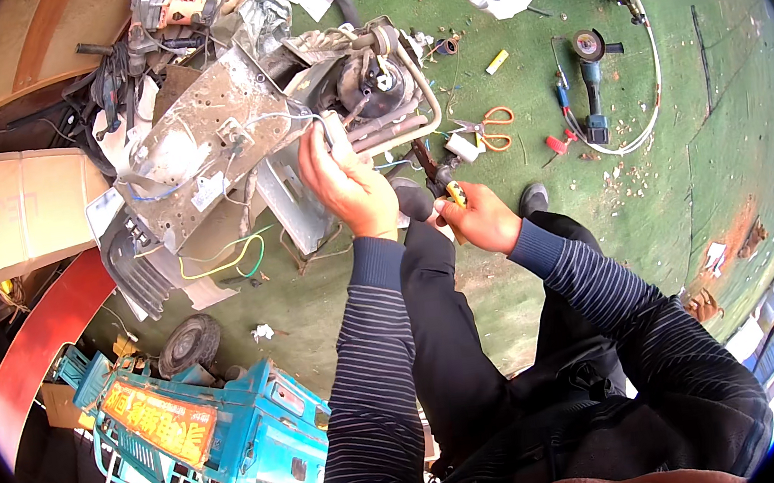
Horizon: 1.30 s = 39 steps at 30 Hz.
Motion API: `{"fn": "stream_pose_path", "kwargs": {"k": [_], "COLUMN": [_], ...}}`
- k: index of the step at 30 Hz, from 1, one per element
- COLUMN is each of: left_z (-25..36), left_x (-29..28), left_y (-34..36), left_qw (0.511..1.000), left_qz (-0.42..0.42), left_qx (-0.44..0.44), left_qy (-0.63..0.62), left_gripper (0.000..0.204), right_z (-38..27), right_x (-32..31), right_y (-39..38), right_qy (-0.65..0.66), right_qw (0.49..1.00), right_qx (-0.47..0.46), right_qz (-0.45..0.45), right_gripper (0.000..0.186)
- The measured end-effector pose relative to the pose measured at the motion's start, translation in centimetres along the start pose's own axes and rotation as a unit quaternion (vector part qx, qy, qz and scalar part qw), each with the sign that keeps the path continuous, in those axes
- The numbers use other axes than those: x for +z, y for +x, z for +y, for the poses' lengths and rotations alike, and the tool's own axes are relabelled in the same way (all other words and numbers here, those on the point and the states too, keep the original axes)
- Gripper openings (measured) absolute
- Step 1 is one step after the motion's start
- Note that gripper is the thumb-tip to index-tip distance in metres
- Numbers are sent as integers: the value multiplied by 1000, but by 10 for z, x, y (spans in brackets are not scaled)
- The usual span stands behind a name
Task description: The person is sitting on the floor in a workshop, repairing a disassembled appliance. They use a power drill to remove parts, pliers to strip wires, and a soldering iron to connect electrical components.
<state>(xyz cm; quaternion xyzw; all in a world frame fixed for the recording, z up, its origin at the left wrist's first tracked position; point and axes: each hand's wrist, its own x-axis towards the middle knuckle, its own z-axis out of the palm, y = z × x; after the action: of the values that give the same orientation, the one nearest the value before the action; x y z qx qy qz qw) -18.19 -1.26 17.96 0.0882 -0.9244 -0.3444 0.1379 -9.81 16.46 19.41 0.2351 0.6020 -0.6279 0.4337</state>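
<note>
Two hands of yours are at work around the machine (pixel 230 116), which lies at 10 to 11 o'clock from the middle of the view, on the green floor (pixel 678 199). Your left hand (pixel 347 179) is at 11 o'clock, at the machine's near edge. Its fingers are together, raised to the end of a pale wire (pixel 282 116) that runs over the metal plate (pixel 208 138); whether they pinch the wire, you cannot tell from here. Your right hand (pixel 485 219), at 3 o'clock, has its fingers clamped on the yellow and black handle of a tool (pixel 456 194). The tool's dark end points toward 11 o'clock; its kind is hard to make out.

Just past your left fingers, toward 1 o'clock, sit the machine's black drum (pixel 368 89) and a bent pipe (pixel 431 103). A yellow-green wire (pixel 258 240) loops below the plate, at 9 o'clock.

Toward 2 o'clock, orange-handled scissors (pixel 496 129) lie near your right hand, with a grinder (pixel 592 89) farther out and a pale hose (pixel 653 68) curving around it. A yellow stick (pixel 497 62) lies at 1 o'clock. An orange drill (pixel 179 9) rests at 11 o'clock, cardboard (pixel 22 221) stands at 9, a tyre (pixel 190 343) at 8 and a teal cart (pixel 262 446) at 7.
</note>
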Motion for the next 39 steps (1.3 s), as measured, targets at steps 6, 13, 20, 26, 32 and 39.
{"fn": "stream_pose_path", "kwargs": {"k": [6, 13, 20, 26, 32, 39], "left_z": [19, -105, -87, -66, -78, -94], "left_x": [-31, 6, 27, 29, 25, 31], "left_y": [-37, -13, -4, 21, 25, 13], "left_qw": [767, 528, 510, 552, 599, 636], "left_qz": [73, 9, 80, 75, 17, -2], "left_qx": [-596, -798, -791, -793, -748, -744], "left_qy": [-227, -291, -329, -247, -285, -208], "left_gripper": [57, 46, 50, 44, 51, 42], "right_z": [-13, -32, -26, -50, -31, -39], "right_x": [0, -6, -18, -7, -23, -39], "right_y": [-69, -44, 4, 15, 5, -38], "right_qy": [-66, -165, -159, -210, -190, -185], "right_qw": [996, 986, 986, 977, 979, 982], "right_qx": [25, 10, 28, 14, 36, -1], "right_qz": [45, 13, -28, -23, -67, 50], "right_gripper": [28, 32, 38, 36, 35, 30]}}
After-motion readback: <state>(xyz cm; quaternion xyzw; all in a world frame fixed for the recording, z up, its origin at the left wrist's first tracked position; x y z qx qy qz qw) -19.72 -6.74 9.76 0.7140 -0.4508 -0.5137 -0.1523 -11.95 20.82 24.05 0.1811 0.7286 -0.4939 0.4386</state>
